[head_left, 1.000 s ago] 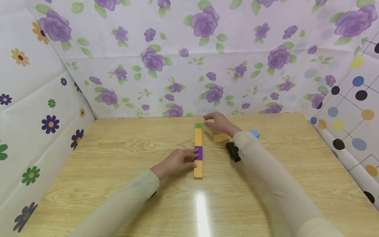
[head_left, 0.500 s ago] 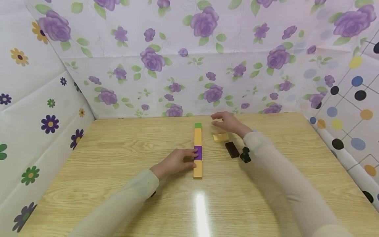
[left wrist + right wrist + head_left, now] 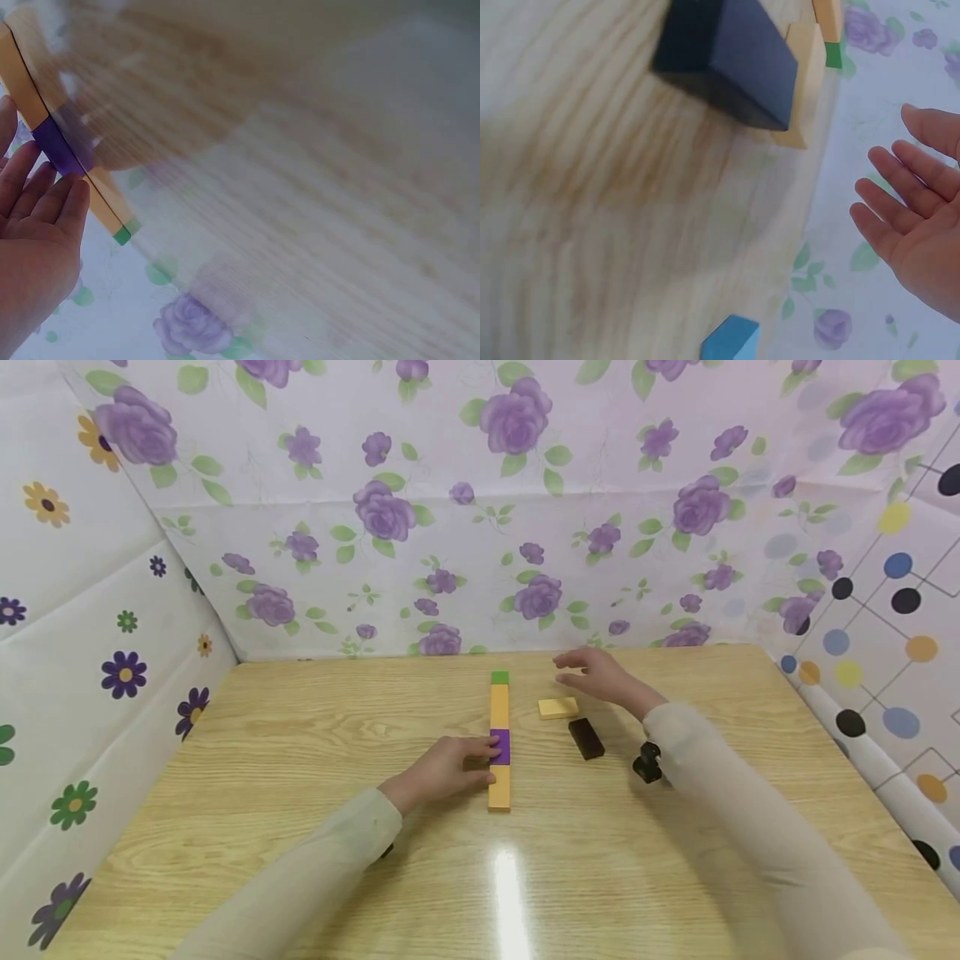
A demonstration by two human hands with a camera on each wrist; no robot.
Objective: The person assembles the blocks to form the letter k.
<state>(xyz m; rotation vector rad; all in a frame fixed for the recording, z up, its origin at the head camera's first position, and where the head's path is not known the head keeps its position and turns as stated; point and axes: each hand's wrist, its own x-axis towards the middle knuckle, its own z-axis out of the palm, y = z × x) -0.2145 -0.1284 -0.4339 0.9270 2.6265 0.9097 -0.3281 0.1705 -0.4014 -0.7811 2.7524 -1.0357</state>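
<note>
A straight row of blocks runs away from the person: a near orange block (image 3: 499, 789), a purple block (image 3: 506, 747), a far orange block (image 3: 499, 706) and a small green block (image 3: 499, 677) at the back. My left hand (image 3: 446, 764) rests against the row's left side, fingertips touching the purple block, thumb by the near orange one. Over the table's back right, my right hand (image 3: 603, 677) is held with fingers extended and nothing in it. Nearest to it lies a pale yellow-orange block (image 3: 558, 708), with a black block (image 3: 587, 739) in front of that.
A blue block (image 3: 733, 341) shows in the right wrist view; the right forearm hides it from the head camera. Flowered cloth (image 3: 450, 527) rises behind the wooden table (image 3: 322, 710). Patterned cloth also stands at both sides. A black wrist device (image 3: 647, 764) hangs under the right sleeve.
The right hand has moved rightward, away from the row's far end, uncovering the yellow-orange and black blocks; its forearm now covers the blue block. The left hand and the row stay put.
</note>
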